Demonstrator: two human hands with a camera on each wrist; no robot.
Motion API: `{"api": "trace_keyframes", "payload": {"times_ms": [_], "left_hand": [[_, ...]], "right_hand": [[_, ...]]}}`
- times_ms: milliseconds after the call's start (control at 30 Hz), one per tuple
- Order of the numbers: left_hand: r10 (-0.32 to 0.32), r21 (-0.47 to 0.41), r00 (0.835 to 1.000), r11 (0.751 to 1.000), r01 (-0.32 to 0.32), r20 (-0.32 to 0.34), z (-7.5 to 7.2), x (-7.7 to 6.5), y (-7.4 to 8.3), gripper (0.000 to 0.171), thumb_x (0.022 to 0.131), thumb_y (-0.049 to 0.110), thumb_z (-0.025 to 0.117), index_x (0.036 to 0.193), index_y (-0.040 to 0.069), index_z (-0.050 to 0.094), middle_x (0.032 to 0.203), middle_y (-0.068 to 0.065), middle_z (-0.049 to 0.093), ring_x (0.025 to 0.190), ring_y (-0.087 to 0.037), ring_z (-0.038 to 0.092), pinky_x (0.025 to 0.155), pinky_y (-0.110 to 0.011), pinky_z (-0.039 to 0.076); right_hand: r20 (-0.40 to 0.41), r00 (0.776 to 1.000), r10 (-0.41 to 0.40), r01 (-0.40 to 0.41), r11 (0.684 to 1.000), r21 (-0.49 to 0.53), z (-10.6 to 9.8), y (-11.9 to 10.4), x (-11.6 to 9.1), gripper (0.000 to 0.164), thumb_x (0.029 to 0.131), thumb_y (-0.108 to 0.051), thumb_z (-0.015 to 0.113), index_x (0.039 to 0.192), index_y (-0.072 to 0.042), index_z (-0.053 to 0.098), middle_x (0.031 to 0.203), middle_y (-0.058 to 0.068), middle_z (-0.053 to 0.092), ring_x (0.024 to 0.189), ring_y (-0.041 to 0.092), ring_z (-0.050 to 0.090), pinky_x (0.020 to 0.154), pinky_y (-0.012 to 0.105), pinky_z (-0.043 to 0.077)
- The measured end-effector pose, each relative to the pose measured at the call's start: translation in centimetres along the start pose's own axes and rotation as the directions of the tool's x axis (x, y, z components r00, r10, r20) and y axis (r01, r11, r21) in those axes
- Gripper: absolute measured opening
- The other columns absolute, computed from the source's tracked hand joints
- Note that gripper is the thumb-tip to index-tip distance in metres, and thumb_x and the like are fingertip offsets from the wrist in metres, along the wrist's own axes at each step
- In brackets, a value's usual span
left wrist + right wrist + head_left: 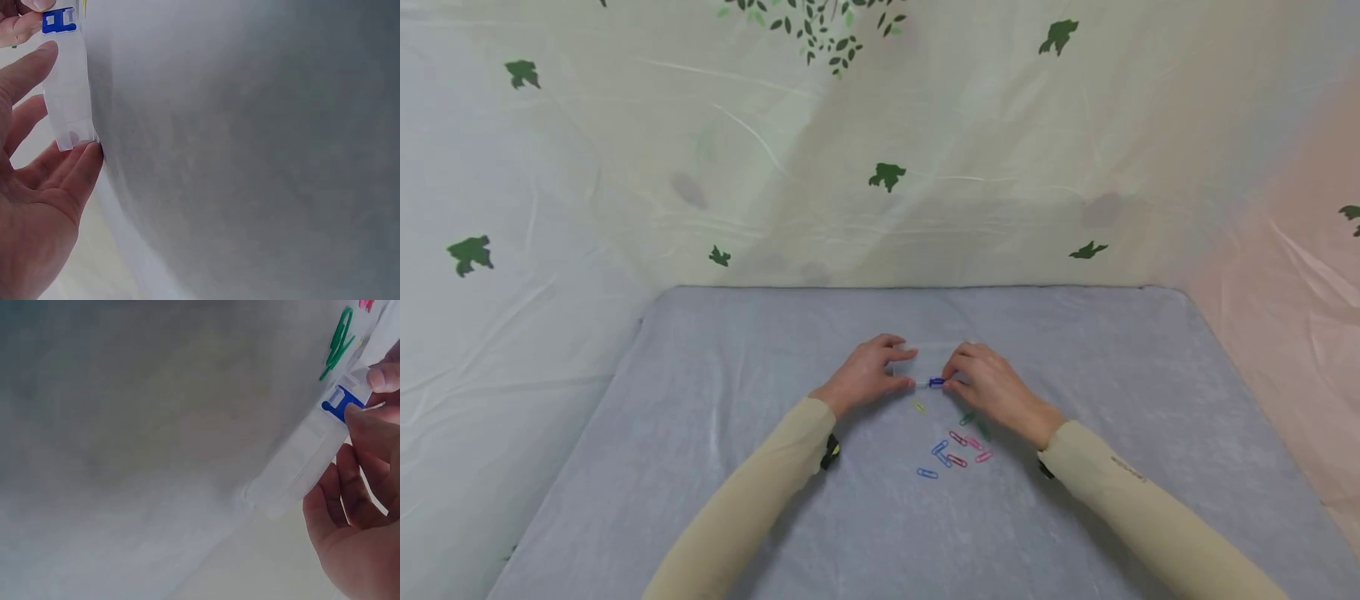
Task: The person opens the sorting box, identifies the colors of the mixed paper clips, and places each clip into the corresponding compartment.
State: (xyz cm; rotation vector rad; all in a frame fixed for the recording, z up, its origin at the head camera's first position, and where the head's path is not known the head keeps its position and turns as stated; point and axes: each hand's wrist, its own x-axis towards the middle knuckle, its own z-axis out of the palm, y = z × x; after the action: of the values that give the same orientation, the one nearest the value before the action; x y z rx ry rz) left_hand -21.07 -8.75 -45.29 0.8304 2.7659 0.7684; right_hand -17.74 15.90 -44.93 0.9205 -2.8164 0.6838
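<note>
A small clear plastic box (67, 87) with a blue latch (936, 382) is between both hands on the grey cloth. My left hand (874, 373) holds the box, thumb near one side and fingertips at its end in the left wrist view. With thumb and finger, my right hand (988, 385) pinches the box at the blue latch, seen close up in the right wrist view. What lies inside the box cannot be made out. Just in front of the hands are a yellow paper clip (920, 407) and a green paper clip (339, 344).
Several loose paper clips lie nearer to me: blue clips (927, 473), red clips (957, 460) and pink clips (983, 457). Grey cloth (820, 533) covers the table. Behind it hangs a pale curtain (805, 183) with green bird and leaf prints.
</note>
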Motion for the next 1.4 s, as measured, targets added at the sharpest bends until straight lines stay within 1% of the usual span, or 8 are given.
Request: {"api": "trace_keyframes", "payload": {"times_ms": [200, 433, 667, 867, 1067, 1167, 1333, 1400], "left_hand": [[0.002, -0.005, 1.000, 1.000, -0.002, 0.008, -0.38, 0.09, 0.28, 0.053, 0.094, 0.031, 0.079, 0.141, 0.010, 0.064, 0.148, -0.016, 0.054, 0.134, -0.033, 0.054, 0.114, -0.045, 0.045], [-0.015, 0.014, 1.000, 1.000, 0.015, 0.022, -0.50, 0.31, 0.26, 0.054, 0.093, 0.032, 0.080, 0.140, 0.012, 0.065, 0.149, -0.016, 0.054, 0.136, -0.032, 0.052, 0.116, -0.043, 0.042], [-0.033, 0.006, 0.999, 0.999, 0.033, 0.042, -0.72, 0.30, 0.42, 0.054, 0.093, 0.032, 0.080, 0.141, 0.013, 0.064, 0.151, -0.015, 0.052, 0.138, -0.033, 0.051, 0.117, -0.043, 0.041], [-0.017, -0.007, 1.000, 1.000, 0.018, 0.024, -0.62, 0.10, 0.51, 0.053, 0.093, 0.031, 0.080, 0.140, 0.012, 0.064, 0.149, -0.017, 0.053, 0.135, -0.034, 0.053, 0.115, -0.044, 0.044], [-0.006, -0.017, 1.000, 1.000, 0.006, 0.001, -0.29, 0.10, 0.35, 0.052, 0.093, 0.030, 0.080, 0.139, 0.011, 0.065, 0.148, -0.017, 0.054, 0.133, -0.034, 0.055, 0.113, -0.045, 0.045], [-0.005, -0.016, 1.000, 1.000, 0.005, 0.003, -0.27, 0.19, 0.23, 0.052, 0.093, 0.031, 0.080, 0.139, 0.011, 0.065, 0.148, -0.017, 0.054, 0.133, -0.034, 0.055, 0.113, -0.045, 0.045], [-0.013, -0.019, 1.000, 1.000, 0.013, 0.006, -0.23, 0.23, 0.28, 0.053, 0.093, 0.030, 0.080, 0.139, 0.011, 0.064, 0.149, -0.016, 0.054, 0.136, -0.034, 0.053, 0.115, -0.044, 0.043], [-0.018, -0.025, 1.000, 1.000, 0.018, 0.007, -0.18, 0.24, 0.34, 0.053, 0.093, 0.030, 0.080, 0.139, 0.010, 0.064, 0.149, -0.016, 0.054, 0.136, -0.034, 0.053, 0.116, -0.043, 0.043]], "right_hand": [[-0.025, 0.999, -0.022, 0.021, 1.000, -0.007, 0.26, -0.07, 0.24, 0.011, 0.089, -0.009, 0.083, 0.093, -0.011, 0.073, 0.098, 0.000, 0.066, 0.095, 0.022, 0.063, 0.086, 0.044, 0.056], [-0.031, 0.998, -0.047, 0.047, 0.999, -0.022, 0.24, 0.08, 0.30, 0.011, 0.089, -0.010, 0.083, 0.092, -0.013, 0.072, 0.098, 0.000, 0.066, 0.094, 0.022, 0.064, 0.083, 0.044, 0.056], [-0.029, 0.998, -0.059, 0.058, 0.998, -0.029, 0.05, -0.02, 0.30, 0.010, 0.089, -0.009, 0.083, 0.092, -0.013, 0.074, 0.096, -0.001, 0.068, 0.090, 0.020, 0.065, 0.081, 0.042, 0.057], [-0.037, 0.997, -0.075, 0.073, 0.997, -0.040, 0.10, -0.03, 0.32, 0.010, 0.088, -0.008, 0.083, 0.091, -0.013, 0.075, 0.093, -0.002, 0.069, 0.088, 0.020, 0.066, 0.079, 0.042, 0.058], [-0.045, 0.995, -0.090, 0.088, 0.995, -0.051, 0.06, -0.14, 0.28, 0.010, 0.087, -0.007, 0.084, 0.090, -0.011, 0.075, 0.092, -0.001, 0.070, 0.088, 0.020, 0.068, 0.080, 0.043, 0.059], [-0.039, 0.994, -0.101, 0.099, 0.993, -0.069, 0.09, -0.30, 0.22, 0.011, 0.086, -0.007, 0.085, 0.089, -0.012, 0.076, 0.092, -0.001, 0.070, 0.088, 0.021, 0.068, 0.081, 0.043, 0.059], [-0.003, 0.992, -0.128, 0.128, 0.987, -0.093, 0.34, -0.48, -0.31, 0.010, 0.085, -0.007, 0.085, 0.086, -0.012, 0.077, 0.092, -0.001, 0.069, 0.095, 0.027, 0.066, 0.089, 0.045, 0.057], [-0.001, 0.992, -0.122, 0.122, 0.989, -0.086, 0.34, -0.44, -0.49, 0.010, 0.086, -0.005, 0.084, 0.086, -0.012, 0.077, 0.092, -0.001, 0.069, 0.097, 0.028, 0.065, 0.090, 0.046, 0.056]]}}
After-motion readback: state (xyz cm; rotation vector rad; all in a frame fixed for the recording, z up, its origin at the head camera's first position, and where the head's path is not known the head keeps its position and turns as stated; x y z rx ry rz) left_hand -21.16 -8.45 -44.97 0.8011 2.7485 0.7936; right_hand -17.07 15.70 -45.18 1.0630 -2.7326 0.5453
